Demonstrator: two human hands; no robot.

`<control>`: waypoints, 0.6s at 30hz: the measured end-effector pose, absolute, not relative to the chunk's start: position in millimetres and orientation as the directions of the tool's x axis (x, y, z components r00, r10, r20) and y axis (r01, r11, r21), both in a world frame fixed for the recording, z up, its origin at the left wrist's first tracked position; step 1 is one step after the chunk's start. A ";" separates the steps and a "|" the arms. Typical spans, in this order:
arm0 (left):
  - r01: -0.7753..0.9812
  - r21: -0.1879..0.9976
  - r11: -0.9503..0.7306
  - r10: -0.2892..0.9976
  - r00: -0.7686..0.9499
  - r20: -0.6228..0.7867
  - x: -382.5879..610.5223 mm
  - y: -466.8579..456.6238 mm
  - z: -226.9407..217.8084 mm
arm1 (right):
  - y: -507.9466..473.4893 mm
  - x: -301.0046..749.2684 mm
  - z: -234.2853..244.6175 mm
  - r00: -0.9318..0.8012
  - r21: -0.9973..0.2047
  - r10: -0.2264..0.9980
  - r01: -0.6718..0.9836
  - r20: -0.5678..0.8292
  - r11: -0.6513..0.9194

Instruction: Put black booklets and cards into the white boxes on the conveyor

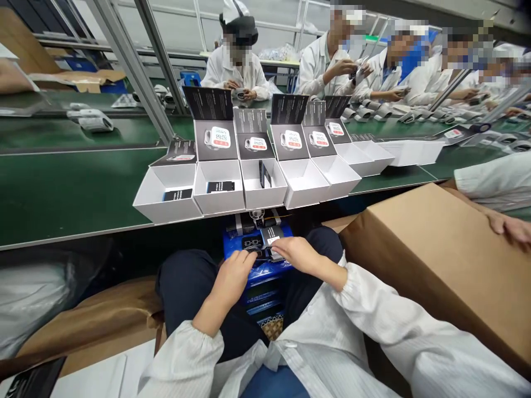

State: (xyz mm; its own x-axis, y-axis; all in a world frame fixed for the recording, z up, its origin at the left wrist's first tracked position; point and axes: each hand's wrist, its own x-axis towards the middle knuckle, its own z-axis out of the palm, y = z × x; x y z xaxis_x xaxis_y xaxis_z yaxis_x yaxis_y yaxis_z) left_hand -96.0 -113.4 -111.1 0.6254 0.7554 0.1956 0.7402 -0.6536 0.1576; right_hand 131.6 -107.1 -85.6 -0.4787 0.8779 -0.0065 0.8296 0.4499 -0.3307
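Note:
Between my knees is a blue plastic surface (232, 247) with small black printed leaflets (271, 234) on it. My left hand (233, 275) reaches over its left side, thumb and fingers pinched beside a dark item whose kind I cannot make out. From the right, my right hand (299, 254) pinches the edge of a black leaflet (277, 255). A row of white boxes with raised black lids stands on the bench edge ahead. Black leaflets lie in the left box (177, 194) and the second box (220, 187); another leans upright in the third box (265, 174).
The green bench (83, 193) runs across in front. A large brown carton (448, 249) stands at my right, with a co-worker's hand (512, 226) on it. Lower left is an open carton (120, 331). White devices (91, 119) lie beyond; several people work opposite.

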 end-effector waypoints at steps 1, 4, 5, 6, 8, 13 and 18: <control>0.691 0.170 -0.702 0.705 0.640 0.305 -92.1 -115.3 -96.1 | -116.4 130.0 -74.1 -0.492 -0.384 0.869 0.792 0.056 0.474; 0.534 0.183 -0.825 0.524 0.603 0.602 -71.7 -108.7 -42.3 | -134.6 134.7 -35.2 -0.476 -0.397 0.810 0.708 0.343 0.584; 0.502 0.169 -0.848 0.473 0.574 0.668 -63.7 -100.2 -23.6 | -133.5 140.6 -22.0 -0.442 -0.350 0.774 0.710 0.454 0.611; 0.495 0.147 -0.857 0.440 0.551 0.709 -55.8 -88.2 -6.0 | -127.7 148.7 -9.3 -0.396 -0.290 0.730 0.730 0.558 0.618; 0.549 0.090 -0.831 0.445 0.558 0.701 -42.4 -54.7 22.8 | -103.9 170.2 12.6 -0.289 -0.185 0.647 0.807 0.706 0.562; 0.727 -0.039 -0.685 0.685 0.662 0.304 -34.8 24.8 48.6 | -37.4 225.4 31.4 -0.318 -0.019 0.734 0.912 0.600 0.410; 0.678 0.039 -0.734 0.587 0.604 0.538 -64.4 -1.4 29.7 | -59.6 225.6 -5.0 -0.329 -0.061 0.677 0.873 0.658 0.484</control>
State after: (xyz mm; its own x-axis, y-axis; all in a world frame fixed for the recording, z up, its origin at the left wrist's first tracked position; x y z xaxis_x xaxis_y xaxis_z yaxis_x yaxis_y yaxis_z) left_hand -64.4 -1.4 29.7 0.6044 0.5872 0.5384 0.6784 -0.7337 0.0387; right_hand 225.6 -59.6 -5.0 -0.3295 0.6773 0.6578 0.8728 0.4842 -0.0613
